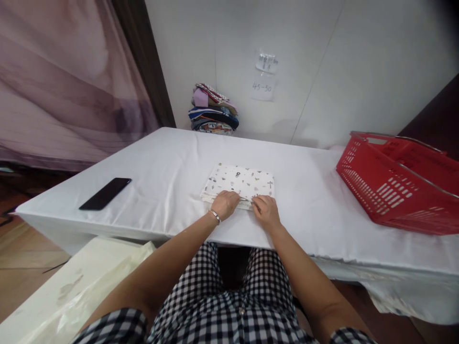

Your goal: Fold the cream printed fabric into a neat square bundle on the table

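Observation:
A white fabric piece with small printed motifs [240, 179] lies folded into a layered rectangle on the white-covered table [308, 191]. Along its near edge, my left hand [225, 204] has its fingers closed on the layers, left of the middle. My right hand [266, 209] pinches the same edge near the right corner. Both thumbs point inward toward each other, and the edges of several layers show between the hands. A silver bracelet [215, 216] circles my left wrist.
A black phone [105, 194] lies on the left of the table. At the right stands a red plastic basket [387, 191]. A stack of folded fabrics [214, 112] rises behind the far edge. Handwritten paper signs [263, 87] hang on the wall. A pale box [71, 286] sits lower left.

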Action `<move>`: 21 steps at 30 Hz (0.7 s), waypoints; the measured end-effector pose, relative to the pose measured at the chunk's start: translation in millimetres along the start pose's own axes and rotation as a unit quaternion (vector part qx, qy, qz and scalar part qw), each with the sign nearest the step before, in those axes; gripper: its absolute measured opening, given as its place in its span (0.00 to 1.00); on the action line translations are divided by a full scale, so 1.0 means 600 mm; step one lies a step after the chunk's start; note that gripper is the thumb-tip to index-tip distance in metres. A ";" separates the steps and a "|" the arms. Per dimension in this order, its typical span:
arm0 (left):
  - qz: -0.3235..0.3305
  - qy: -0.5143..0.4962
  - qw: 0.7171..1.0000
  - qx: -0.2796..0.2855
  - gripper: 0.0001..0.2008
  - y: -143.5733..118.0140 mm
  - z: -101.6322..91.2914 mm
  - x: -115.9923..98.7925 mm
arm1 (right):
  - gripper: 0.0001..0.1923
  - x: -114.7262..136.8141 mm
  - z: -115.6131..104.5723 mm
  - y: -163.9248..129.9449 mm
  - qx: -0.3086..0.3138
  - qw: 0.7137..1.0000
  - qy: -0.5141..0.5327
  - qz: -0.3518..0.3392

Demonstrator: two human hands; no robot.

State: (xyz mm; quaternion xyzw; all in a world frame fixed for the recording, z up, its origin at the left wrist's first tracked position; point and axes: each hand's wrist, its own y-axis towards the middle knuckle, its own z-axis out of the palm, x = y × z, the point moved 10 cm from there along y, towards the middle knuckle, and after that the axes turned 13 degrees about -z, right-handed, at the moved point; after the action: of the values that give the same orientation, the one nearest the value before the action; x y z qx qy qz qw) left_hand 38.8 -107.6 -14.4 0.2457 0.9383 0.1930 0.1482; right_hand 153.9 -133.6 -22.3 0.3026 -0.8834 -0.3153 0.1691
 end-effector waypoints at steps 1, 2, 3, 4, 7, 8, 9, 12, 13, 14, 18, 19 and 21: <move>-0.007 -0.006 1.000 -0.003 0.10 0.001 0.000 0.002 | 0.10 0.000 0.001 0.000 0.001 1.000 -0.002 0.001; -0.018 -0.014 1.000 -0.006 0.10 0.002 0.000 0.005 | 0.10 -0.001 0.001 0.000 0.002 1.000 -0.004 0.001; -0.032 -0.021 0.999 -0.009 0.10 0.004 0.000 0.009 | 0.10 -0.001 0.001 -0.001 0.003 1.000 -0.006 0.001; -0.049 -0.028 0.998 -0.009 0.09 0.006 0.001 0.014 | 0.11 -0.001 0.002 0.000 0.003 1.000 -0.007 0.002; -0.100 -0.044 0.994 0.008 0.09 0.011 0.005 0.026 | 0.11 -0.002 0.000 0.000 -0.001 1.000 -0.004 0.010; -0.112 -0.048 0.992 0.017 0.09 0.012 0.006 0.029 | 0.11 -0.003 -0.002 0.000 -0.005 1.000 -0.002 0.016; -0.121 -0.053 0.991 0.026 0.09 0.013 0.007 0.030 | 0.10 -0.004 -0.005 -0.001 -0.010 1.000 0.001 0.024; -0.135 -0.067 0.988 0.038 0.08 0.014 0.006 0.033 | 0.09 -0.009 -0.014 -0.003 -0.022 0.999 0.003 0.050; -0.136 -0.071 0.987 0.038 0.07 0.013 0.005 0.033 | 0.09 -0.011 -0.016 -0.004 -0.023 0.998 0.002 0.056; -0.135 -0.073 0.987 0.037 0.07 0.013 0.004 0.033 | 0.09 -0.011 -0.018 -0.005 -0.024 0.998 0.000 0.060; -0.078 -0.072 0.994 0.020 0.07 0.006 0.001 0.018 | 0.10 -0.012 -0.021 -0.007 -0.028 0.998 -0.006 0.062; -0.057 -0.070 0.996 0.014 0.06 0.003 0.000 0.012 | 0.10 -0.013 -0.022 -0.007 -0.031 0.998 -0.007 0.060; -0.031 -0.069 0.997 0.002 0.05 -0.001 -0.001 0.006 | 0.10 -0.012 -0.025 -0.008 -0.038 0.998 -0.006 0.049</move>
State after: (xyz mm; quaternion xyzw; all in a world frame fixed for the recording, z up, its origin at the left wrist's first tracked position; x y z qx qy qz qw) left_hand 35.3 -106.6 -15.0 0.2296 0.9334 0.1695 0.2177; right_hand 168.6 -138.8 -14.7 0.2501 -0.8856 -0.3416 0.1908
